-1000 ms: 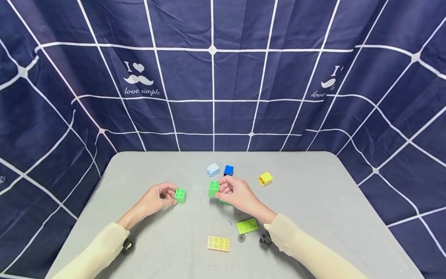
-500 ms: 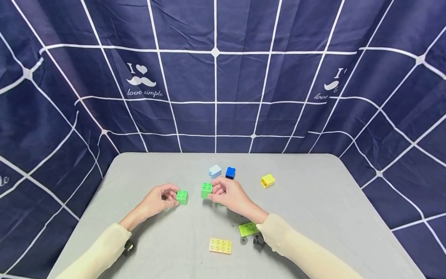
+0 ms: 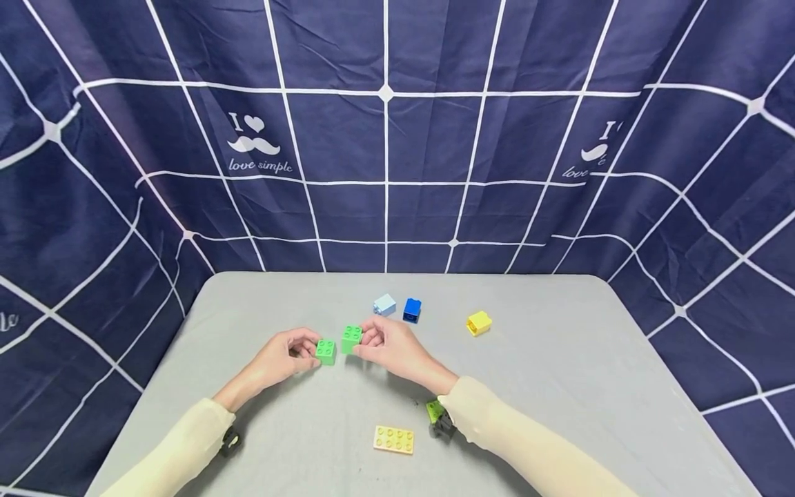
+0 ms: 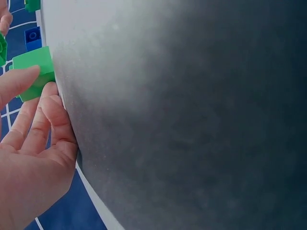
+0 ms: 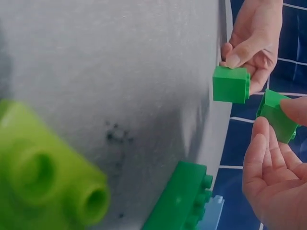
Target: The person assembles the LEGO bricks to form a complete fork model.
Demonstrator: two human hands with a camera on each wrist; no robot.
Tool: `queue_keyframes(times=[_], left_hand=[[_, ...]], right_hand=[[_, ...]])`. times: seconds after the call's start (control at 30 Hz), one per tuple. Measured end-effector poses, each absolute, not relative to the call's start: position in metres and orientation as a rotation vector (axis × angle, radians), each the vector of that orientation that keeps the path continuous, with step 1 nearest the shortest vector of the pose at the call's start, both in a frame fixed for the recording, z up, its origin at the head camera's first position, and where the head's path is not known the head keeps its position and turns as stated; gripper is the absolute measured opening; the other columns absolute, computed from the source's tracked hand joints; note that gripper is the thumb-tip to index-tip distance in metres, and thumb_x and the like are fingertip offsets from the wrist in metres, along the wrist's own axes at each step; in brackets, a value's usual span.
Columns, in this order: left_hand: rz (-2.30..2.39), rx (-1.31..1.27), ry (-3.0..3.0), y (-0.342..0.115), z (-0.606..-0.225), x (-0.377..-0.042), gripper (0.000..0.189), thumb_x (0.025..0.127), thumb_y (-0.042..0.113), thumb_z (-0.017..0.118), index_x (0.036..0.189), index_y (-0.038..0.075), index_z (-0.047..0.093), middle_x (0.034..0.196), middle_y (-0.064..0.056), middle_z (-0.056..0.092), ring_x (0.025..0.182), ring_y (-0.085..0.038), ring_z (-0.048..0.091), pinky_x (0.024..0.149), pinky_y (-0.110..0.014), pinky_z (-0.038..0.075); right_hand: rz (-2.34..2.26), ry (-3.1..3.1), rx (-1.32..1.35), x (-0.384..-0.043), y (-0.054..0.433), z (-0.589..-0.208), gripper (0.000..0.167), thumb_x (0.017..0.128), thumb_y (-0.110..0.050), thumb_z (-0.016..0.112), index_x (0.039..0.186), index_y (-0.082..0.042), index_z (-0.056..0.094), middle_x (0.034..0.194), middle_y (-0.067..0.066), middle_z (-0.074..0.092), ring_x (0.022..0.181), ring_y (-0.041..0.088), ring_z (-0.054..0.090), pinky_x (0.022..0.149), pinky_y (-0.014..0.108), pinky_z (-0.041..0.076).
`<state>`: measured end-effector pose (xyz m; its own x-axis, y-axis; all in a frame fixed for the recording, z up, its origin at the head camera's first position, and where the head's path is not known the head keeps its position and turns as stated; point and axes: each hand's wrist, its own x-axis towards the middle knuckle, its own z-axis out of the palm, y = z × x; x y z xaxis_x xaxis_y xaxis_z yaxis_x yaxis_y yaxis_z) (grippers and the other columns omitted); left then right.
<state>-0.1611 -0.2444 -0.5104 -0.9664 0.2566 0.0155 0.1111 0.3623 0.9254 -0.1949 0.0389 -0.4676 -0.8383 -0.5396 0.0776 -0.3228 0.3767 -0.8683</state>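
Note:
My left hand (image 3: 279, 357) pinches a green 2x2 toy brick (image 3: 326, 353) between thumb and fingers, studs facing up, low over the table. A second green 2x2 brick (image 3: 350, 340), also studs up, is pinched by my right hand (image 3: 397, 351) just to the right of the first. A small gap separates the two bricks in the head view. The right wrist view has the left hand's brick (image 5: 230, 85) near the right hand's brick (image 5: 278, 117). A longer green brick (image 5: 175, 201) stands on the table, hidden behind my right hand in the head view.
Behind the hands lie a light blue brick (image 3: 384, 305) and a dark blue brick (image 3: 412, 310). A yellow brick (image 3: 479, 322) lies farther right. Nearer are a pale yellow eight-stud brick (image 3: 394, 440) and a lime brick (image 3: 433, 411), partly covered by my right wrist camera.
My right hand has carried its green brick leftward, close to the one in my left hand. The left hand stays almost still. The right forearm now covers more of the lime brick.

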Motion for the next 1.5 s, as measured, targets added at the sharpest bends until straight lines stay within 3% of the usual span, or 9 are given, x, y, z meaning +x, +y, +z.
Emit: queue_keyframes(times=[1.5], left_hand=[[1.639, 0.363, 2.517, -0.247, -0.509, -0.162, 0.027, 0.085, -0.004, 0.087, 0.110, -0.001, 0.076, 0.093, -0.008, 0.072, 0.082, -0.016, 0.063, 0.070, -0.023, 0.050]], right_hand=[[-1.304, 2.474, -0.839, -0.200, -0.009, -0.474, 0.026, 0.097, -0.014, 0.084, 0.119, -0.007, 0.072, 0.098, -0.005, 0.071, 0.088, 0.006, 0.066, 0.079, 0.025, 0.056]])
